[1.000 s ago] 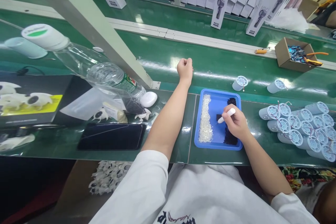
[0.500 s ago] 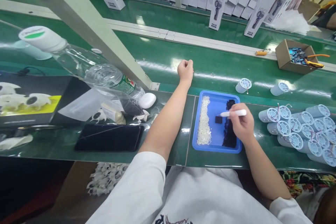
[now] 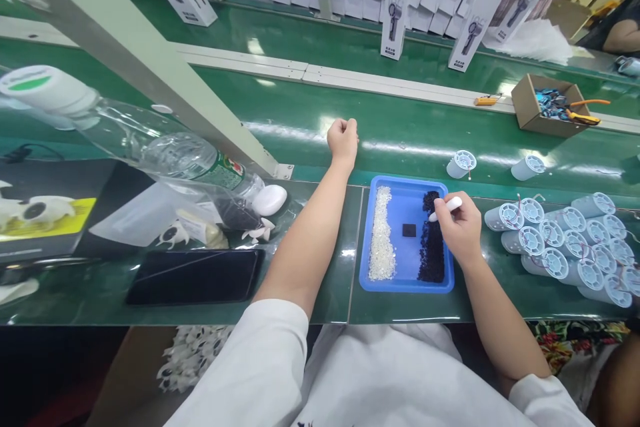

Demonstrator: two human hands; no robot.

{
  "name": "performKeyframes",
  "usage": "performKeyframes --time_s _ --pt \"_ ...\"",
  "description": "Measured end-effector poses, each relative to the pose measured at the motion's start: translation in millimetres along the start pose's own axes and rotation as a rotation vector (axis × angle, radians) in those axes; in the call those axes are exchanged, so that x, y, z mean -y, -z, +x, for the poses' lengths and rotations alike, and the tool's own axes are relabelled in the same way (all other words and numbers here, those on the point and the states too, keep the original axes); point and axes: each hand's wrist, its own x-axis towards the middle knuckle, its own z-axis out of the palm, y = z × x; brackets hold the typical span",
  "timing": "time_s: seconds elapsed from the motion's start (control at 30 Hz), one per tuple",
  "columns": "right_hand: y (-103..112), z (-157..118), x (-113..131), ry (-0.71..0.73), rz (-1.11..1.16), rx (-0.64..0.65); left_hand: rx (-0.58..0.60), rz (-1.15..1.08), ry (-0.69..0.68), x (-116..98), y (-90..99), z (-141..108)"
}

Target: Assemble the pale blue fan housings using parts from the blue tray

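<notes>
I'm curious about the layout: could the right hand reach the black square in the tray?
Probably yes: the right hand, holding a white pen-like tool, is close; only small black pieces lie between, and nothing covers the black square.

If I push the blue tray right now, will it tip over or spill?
The blue tray would probably slide rather than tip, since it looks wide and low, lying flat on the green table. The white bits and black bits might shift, being tiny and loosely heaped, but the raised rim would likely keep most in.

Black phone near clear bottle; cardboard box holding blue parts.
</notes>
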Motion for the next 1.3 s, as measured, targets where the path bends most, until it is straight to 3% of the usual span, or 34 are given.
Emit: performKeyframes --time_s 0.73,1.3 --pt "-1.4 0.1 -5.6 -0.061 0.072 -0.066 -0.01 -0.027 -0.009 -1.6 -0.4 -1.4" --pt "-2.1 0.6 -0.1 -0.004 0.015 -0.005 -0.008 -0.024 -0.001 0.6 0.0 0.4"
